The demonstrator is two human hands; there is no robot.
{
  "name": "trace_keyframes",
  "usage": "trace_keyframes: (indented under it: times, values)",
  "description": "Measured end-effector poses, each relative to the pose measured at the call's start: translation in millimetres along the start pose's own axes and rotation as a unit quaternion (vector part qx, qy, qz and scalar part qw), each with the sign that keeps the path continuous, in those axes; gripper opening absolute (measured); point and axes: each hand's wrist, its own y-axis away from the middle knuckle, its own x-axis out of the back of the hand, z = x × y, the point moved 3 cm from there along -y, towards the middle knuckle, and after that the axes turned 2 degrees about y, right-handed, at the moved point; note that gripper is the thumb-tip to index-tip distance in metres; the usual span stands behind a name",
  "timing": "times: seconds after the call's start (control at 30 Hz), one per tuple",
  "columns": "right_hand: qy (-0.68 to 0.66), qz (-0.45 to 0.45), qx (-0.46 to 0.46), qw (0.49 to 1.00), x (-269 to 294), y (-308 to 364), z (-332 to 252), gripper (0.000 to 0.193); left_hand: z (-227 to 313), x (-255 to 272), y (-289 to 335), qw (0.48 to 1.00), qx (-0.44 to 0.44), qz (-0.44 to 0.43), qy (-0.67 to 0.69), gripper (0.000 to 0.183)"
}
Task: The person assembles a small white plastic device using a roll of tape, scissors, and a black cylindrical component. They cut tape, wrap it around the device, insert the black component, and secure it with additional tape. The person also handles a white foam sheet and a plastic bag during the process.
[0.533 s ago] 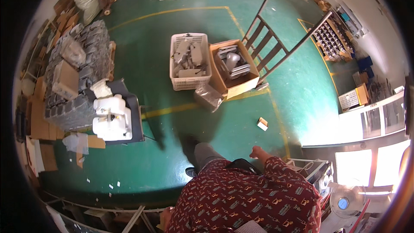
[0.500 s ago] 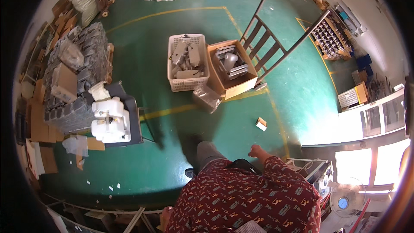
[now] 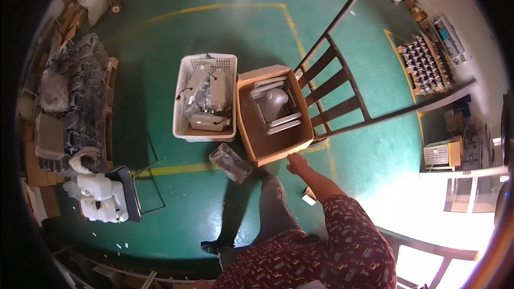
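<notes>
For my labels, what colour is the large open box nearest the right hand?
The box is brown; head view.

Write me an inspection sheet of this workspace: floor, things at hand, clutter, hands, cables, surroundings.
Surface: green floor, yellow lines.
Things: cardboard box holding grey frames; white basket of grey parts beside it.
Clutter: wrapped packet, small box on the floor.
Hands: right hand at the cardboard box's near edge, contact unclear; left hand barely showing at lower edge.
Cables: short dark leads on the grey parts.
Surroundings: hand truck beside the cardboard box; white tanks, stacked load at left.
</notes>
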Motion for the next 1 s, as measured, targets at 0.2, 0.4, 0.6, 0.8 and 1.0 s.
trace_keyframes:
  times: [0.2, 0.4, 0.6, 0.8, 1.0]
  values:
    - [0.139, -0.019, 0.101, 0.985, 14, -223, 26, 0.035, 150, -120, 10, 0.995, 0.104, 0.000, 0.006, 0.024]
    - [0.264, -0.010, 0.151, 0.953, 1, -379, 38, 0.043, 236, -178, -25, 0.990, 0.141, 0.008, 0.013, 0.022]
    - [0.344, -0.083, 0.144, 0.924, -31, -460, 41, 0.038, 251, -200, -31, 0.981, 0.190, 0.024, 0.019, 0.020]
    - [0.400, -0.113, 0.076, 0.906, -55, -483, 60, 0.025, 242, -214, -26, 0.977, 0.207, 0.033, 0.037, 0.019]
    - [0.480, -0.144, 0.176, 0.847, -49, -440, 56, 0.018, 229, -226, -9, 0.980, 0.186, 0.037, 0.067, 0.018]
